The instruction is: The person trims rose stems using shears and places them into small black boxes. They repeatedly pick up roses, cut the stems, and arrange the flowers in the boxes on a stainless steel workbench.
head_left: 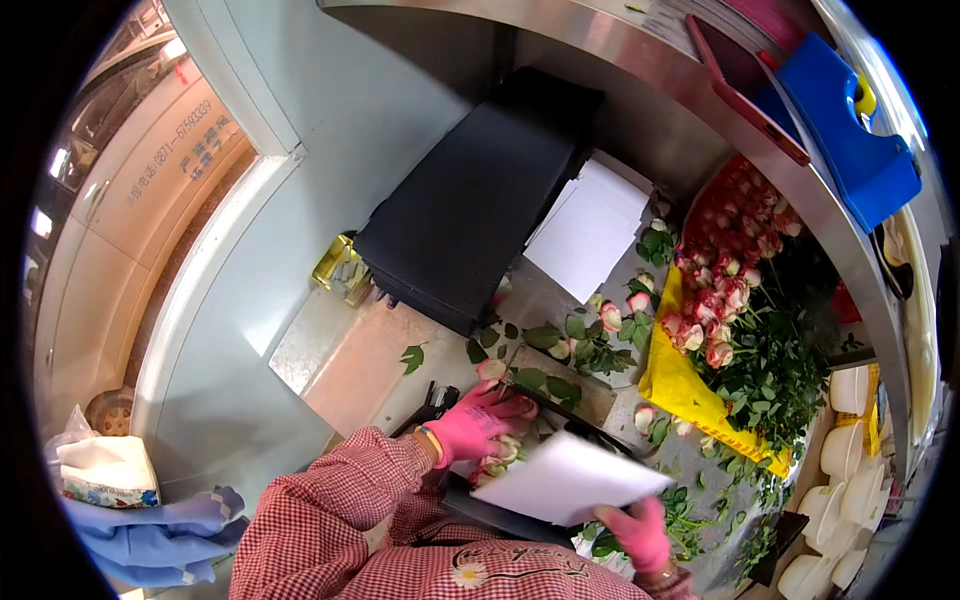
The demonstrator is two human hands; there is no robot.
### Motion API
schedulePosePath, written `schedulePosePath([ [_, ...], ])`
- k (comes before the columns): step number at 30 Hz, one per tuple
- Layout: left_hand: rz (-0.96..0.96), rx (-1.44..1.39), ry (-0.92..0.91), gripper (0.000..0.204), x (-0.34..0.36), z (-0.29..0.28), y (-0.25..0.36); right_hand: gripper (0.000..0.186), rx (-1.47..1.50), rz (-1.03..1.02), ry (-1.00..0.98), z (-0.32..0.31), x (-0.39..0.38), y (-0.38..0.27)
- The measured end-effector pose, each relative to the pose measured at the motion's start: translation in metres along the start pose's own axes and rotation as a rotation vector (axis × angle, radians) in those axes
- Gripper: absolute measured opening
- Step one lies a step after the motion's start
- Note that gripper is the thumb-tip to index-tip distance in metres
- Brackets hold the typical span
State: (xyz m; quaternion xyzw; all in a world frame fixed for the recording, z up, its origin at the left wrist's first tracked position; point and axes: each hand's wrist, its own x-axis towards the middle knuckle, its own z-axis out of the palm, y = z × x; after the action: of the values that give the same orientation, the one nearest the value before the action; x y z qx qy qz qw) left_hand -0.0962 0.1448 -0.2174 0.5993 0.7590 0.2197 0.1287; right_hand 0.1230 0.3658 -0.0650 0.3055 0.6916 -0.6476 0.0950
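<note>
Well, in the head view our pink-gloved right hand [642,532] pinches a white sheet [565,482] by its near right corner. Our left hand [470,430], gloved alike, is at some roses [500,458] just left of the sheet; we cannot tell whether it grips any. Beyond, we see a paper stack [590,232] beside a black box [465,200]; rightward, a bouquet [720,300] lies on yellow wrap [680,385].

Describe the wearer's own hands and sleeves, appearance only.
The left hand and right hand both wear bright pink gloves. The left sleeve is loose, in a small red-and-white check; the right sleeve, mostly cut off by the frame, looks the same. A yellowish band shows at the left wrist. No cables visible.
</note>
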Motion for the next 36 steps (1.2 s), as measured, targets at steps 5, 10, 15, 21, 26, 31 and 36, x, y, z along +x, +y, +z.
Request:
schedulePosePath([
  [5, -0.008, 0.009, 0.055, 0.049, -0.005, 0.005, -0.002, 0.027, 0.073, 0.274, -0.139, 0.022, 0.054, 0.065],
  [10, -0.076, -0.004, 0.168, 0.04, -0.006, -0.02, 0.007, 0.047, -0.316, 0.354, -0.158, 0.013, 0.075, 0.046],
  [15, 0.184, 0.055, -0.219, 0.057, -0.005, -0.056, 0.047, 0.049, -0.316, 0.412, -0.219, 0.014, 0.09, 0.08],
  [21, 0.19, 0.112, -0.401, 0.063, 0.005, -0.037, 0.041, 0.045, -0.956, 0.059, -0.245, -0.033, 0.09, 0.082],
  [26, 0.123, 0.183, -0.501, 0.06, 0.003, -0.042, 0.05, 0.031, -1.162, -0.419, 0.886, -0.184, 0.162, -0.005],
  [31, 0.013, -0.05, -0.436, 0.059, 0.001, -0.037, 0.051, 0.044, -1.595, -0.349, 0.647, -0.242, 0.217, -0.005],
  [36, -0.014, -0.077, -0.49, 0.059, 0.001, -0.037, 0.051, 0.034, -1.583, -0.384, 0.509, -0.244, 0.21, -0.003],
])
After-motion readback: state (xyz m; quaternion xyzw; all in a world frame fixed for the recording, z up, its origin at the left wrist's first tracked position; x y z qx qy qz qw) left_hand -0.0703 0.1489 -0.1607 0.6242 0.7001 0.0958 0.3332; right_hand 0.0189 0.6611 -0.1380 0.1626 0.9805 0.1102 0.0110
